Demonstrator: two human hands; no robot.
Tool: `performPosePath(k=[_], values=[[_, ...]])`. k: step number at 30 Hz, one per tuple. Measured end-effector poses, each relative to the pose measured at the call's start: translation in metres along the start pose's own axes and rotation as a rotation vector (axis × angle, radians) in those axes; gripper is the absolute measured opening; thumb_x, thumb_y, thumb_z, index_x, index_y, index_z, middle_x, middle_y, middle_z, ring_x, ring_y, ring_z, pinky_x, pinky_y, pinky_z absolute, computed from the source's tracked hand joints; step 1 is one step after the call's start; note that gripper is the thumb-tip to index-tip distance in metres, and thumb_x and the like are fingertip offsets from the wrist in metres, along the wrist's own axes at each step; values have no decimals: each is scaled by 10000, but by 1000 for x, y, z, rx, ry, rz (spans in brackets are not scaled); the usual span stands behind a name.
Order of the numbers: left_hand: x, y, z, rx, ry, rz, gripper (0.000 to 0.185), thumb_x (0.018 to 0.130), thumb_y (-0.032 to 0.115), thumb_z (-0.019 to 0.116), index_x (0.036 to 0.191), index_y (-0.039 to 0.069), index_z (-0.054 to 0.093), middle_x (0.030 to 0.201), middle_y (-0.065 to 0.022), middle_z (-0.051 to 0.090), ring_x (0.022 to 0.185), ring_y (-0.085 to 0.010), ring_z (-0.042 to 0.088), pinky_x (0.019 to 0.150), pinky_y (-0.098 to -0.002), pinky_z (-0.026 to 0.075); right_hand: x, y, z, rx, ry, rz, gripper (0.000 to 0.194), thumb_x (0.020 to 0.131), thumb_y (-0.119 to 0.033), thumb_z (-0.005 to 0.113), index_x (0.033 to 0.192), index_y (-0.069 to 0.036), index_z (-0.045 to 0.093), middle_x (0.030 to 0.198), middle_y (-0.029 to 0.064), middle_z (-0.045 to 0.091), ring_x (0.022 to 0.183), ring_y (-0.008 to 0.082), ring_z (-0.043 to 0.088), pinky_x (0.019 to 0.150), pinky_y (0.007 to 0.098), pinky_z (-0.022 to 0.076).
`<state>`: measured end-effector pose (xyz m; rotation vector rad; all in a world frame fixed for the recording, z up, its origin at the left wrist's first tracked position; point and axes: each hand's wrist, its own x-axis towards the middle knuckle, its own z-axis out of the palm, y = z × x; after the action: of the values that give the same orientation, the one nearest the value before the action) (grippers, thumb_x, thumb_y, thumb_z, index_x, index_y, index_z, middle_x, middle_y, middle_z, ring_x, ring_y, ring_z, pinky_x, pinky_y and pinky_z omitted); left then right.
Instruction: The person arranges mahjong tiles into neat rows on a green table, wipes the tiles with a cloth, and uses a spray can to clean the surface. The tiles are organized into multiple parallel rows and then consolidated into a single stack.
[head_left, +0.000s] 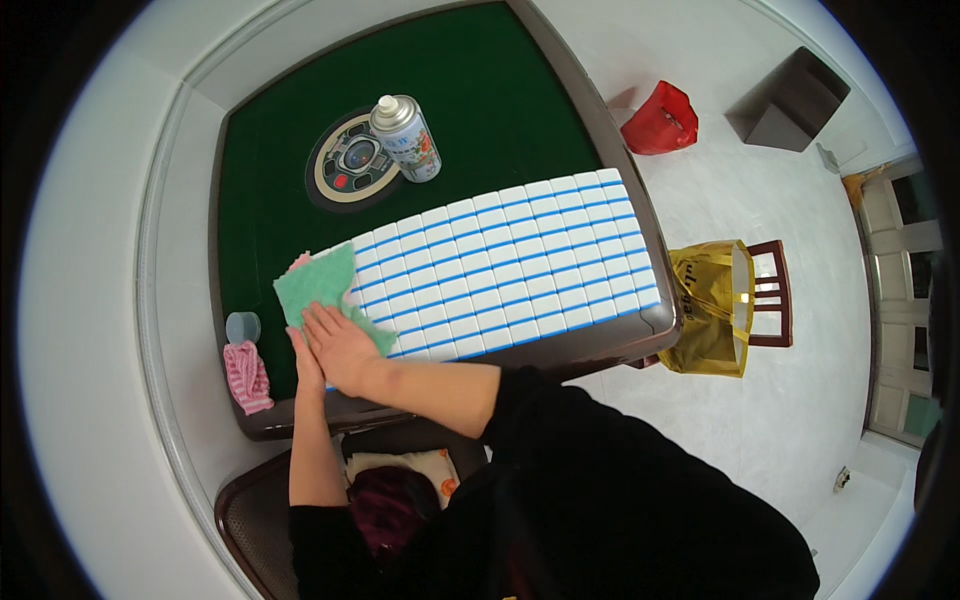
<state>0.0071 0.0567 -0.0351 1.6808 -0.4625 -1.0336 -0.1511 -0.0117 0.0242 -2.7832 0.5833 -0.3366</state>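
My right hand (341, 346) lies flat, fingers extended, on a green cloth (319, 281) with pink showing at its edges. The cloth covers the left end of a block of mahjong tiles (495, 270), set in tight rows with blank white tops and blue bands. Pressed beside it, my left hand (306, 361) stands edge-on at the block's left side; its inner side is hidden. Farther back, a floral spray can (409, 146) with a white nozzle stands upright, overlapping the round centre console (330, 172) of the green-topped mahjong table (480, 67).
At the table's left edge are a translucent cap (244, 328) and a pink striped cloth (247, 377). On the floor to the right stand a red bag (661, 124), a dark bin (799, 105) and a yellow bag (705, 307) by a wooden chair (780, 292). A wall runs along the left.
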Motion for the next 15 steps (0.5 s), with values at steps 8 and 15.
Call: performPosePath(k=[8, 15], values=[[-10, 4, 14, 126, -109, 138, 645, 1011, 502, 102, 1500, 87, 173, 1481, -111, 319, 1354, -237, 298, 1152, -359, 137, -91, 110, -29, 35, 195, 210, 517, 802, -124, 575, 1289, 17, 473, 1395, 176, 426, 1329, 331, 365, 1107, 433, 285], [-2, 37, 21, 857, 186, 535, 610, 981, 352, 442, 1469, 53, 231, 1473, -154, 301, 1348, -322, 289, 1127, -415, 193, -213, 196, -105, 0, 349, 503, 382, 825, -28, 564, 1204, 13, 546, 1255, 159, 561, 1194, 363, 503, 1019, 400, 387]])
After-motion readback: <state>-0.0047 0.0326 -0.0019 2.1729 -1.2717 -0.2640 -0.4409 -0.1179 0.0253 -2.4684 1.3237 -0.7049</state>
